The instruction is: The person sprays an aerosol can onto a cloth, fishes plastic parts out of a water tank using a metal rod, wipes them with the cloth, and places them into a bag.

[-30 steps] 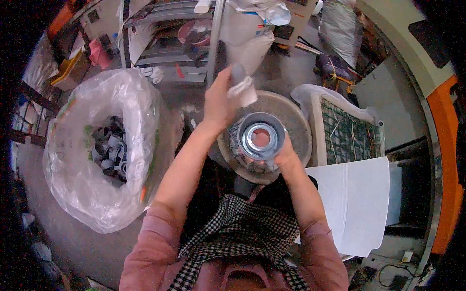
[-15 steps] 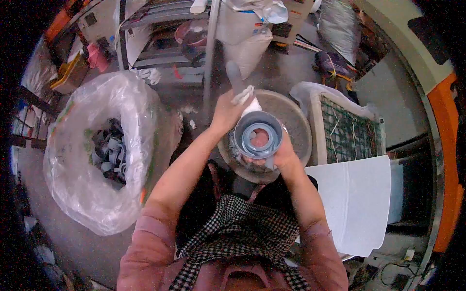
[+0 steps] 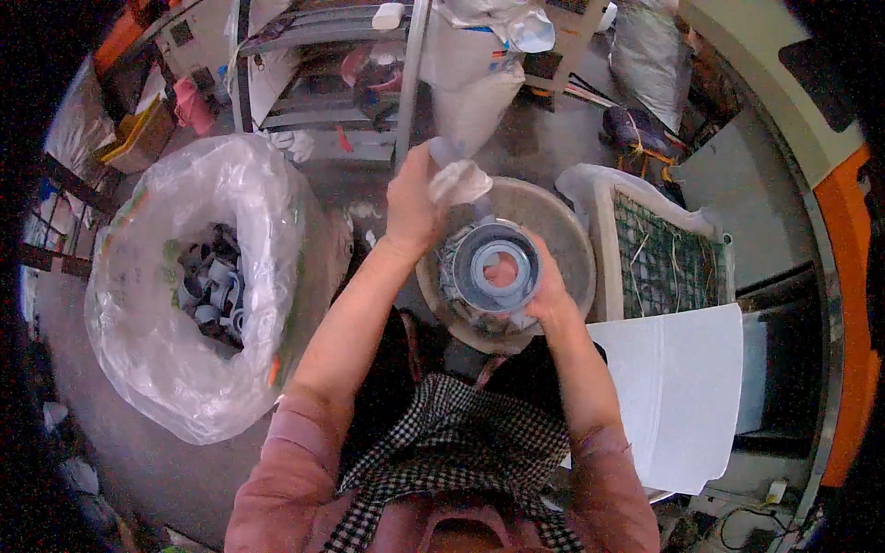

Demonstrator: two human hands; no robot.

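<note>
My right hand (image 3: 551,288) is closed around the side of a grey plastic pipe fitting (image 3: 496,300), round and hollow, with its open end facing up toward me. Part of the palm shows through its bore. Up and to the left of the fitting, my left hand (image 3: 412,205) grips a white cloth (image 3: 461,183). A blurred grey shape sticks out beyond the cloth, and I cannot make out what it is. The cloth and the fitting are apart. Beneath both hands stands a round tub (image 3: 579,241) with grey pieces in it, partly hidden by the fitting.
At left stands a big clear plastic bag (image 3: 129,304) holding several grey plastic parts (image 3: 214,286). To the right are a crate with green netting (image 3: 659,244) and a white board (image 3: 678,387). A metal rack (image 3: 323,115) and a white sack (image 3: 475,101) stand ahead.
My left hand has moved away from the fitting, up and left, with the cloth. The fitting in my right hand has shifted slightly right and down.
</note>
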